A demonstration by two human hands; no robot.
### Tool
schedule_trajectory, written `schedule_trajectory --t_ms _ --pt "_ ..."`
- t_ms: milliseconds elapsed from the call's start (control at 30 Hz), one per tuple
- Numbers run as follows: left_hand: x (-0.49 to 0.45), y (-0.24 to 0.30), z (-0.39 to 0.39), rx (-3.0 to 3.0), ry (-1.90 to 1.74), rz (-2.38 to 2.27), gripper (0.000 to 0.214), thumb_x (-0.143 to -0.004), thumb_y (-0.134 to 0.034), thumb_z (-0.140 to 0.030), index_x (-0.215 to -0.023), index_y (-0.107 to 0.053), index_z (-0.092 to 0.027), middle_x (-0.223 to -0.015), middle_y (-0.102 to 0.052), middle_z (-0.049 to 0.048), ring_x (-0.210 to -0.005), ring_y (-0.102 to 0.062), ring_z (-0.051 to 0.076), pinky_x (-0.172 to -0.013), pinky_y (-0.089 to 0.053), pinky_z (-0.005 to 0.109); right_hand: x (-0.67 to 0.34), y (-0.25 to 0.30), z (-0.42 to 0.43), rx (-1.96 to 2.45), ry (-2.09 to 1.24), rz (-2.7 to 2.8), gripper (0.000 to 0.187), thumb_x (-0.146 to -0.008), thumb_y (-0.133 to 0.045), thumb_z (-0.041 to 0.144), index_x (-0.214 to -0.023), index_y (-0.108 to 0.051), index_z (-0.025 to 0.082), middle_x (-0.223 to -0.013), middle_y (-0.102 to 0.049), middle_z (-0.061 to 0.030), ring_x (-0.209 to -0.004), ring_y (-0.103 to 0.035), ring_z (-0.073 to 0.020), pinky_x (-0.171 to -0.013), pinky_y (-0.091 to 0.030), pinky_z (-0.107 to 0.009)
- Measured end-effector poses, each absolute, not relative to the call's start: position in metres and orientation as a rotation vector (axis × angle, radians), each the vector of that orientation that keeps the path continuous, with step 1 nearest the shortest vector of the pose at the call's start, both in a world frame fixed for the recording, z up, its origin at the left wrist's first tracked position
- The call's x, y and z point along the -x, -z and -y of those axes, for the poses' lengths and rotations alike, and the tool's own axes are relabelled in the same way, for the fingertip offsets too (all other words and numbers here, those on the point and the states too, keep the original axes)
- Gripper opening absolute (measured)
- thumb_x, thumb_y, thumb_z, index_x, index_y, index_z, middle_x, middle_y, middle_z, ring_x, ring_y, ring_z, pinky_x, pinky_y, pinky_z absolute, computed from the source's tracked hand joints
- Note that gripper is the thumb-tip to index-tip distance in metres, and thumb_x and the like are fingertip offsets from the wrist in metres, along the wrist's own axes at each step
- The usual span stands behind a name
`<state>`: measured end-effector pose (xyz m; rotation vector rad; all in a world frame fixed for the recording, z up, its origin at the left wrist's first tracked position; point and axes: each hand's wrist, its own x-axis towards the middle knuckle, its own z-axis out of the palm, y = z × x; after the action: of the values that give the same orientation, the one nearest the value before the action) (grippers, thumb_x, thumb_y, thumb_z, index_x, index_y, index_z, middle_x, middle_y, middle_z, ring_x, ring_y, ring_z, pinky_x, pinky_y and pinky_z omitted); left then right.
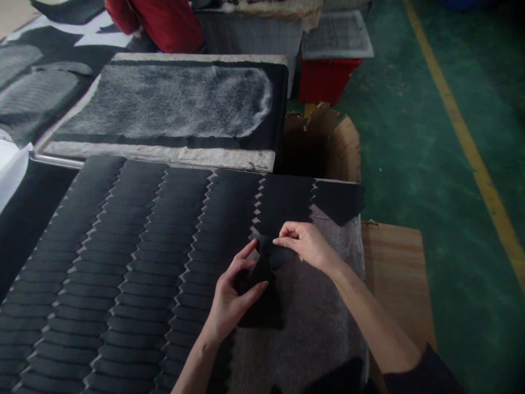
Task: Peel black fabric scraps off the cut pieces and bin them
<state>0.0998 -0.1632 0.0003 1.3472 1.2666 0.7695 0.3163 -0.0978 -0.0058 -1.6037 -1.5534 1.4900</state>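
Overlapping black fabric-like pieces (180,262) with pointed ends lie in several columns over a grey cloth-covered table (315,328). My right hand (305,243) is closed in a pinch on the edge of a black piece (283,257) by the end of one column. My left hand (232,298) curves round a small stack of black pieces (262,309), its thumb on top and its fingers along the far side. Part of that stack is hidden by the left hand. The exact shape of the pinched piece is hard to see in the dim light.
Behind the columns, a board (233,158) carries a dark sheet with a whitish fuzzy patch. A torn cardboard box (344,145) and a red bin (328,79) stand beyond. A person in a red sleeve (172,24) is at the back. Plywood (397,273) juts out at right.
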Motion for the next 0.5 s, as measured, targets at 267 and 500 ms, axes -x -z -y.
schedule_trajectory --t_ms 267,500 --pt "-0.103 0.0 0.16 -1.321 -0.75 -1.284 0.021 -0.08 -0.072 -0.025 -0.097 -0.06 -0.022 -0.151 -0.042 0.0101 -0.136 -0.042 0.03 -0.114 -0.031 0.044 -0.307 -0.003 0.096 1.778 -1.239 1.735 0.022 -0.083 -0.067 0.036 -0.069 -0.06 0.021 -0.058 -0.056 0.0057 -0.054 -0.048 -0.0086 -0.054 -0.028 -0.023" --pt "-0.102 0.001 0.16 -1.344 -0.729 -1.275 0.021 -0.081 -0.071 -0.024 -0.098 -0.06 -0.023 -0.151 -0.041 0.0095 -0.137 -0.041 0.028 -0.113 -0.032 0.043 -0.307 -0.011 0.095 1.873 -1.101 1.849 0.019 -0.084 -0.067 0.034 -0.07 -0.061 0.022 -0.063 -0.06 0.0051 -0.059 -0.051 -0.0097 -0.057 -0.028 -0.024"
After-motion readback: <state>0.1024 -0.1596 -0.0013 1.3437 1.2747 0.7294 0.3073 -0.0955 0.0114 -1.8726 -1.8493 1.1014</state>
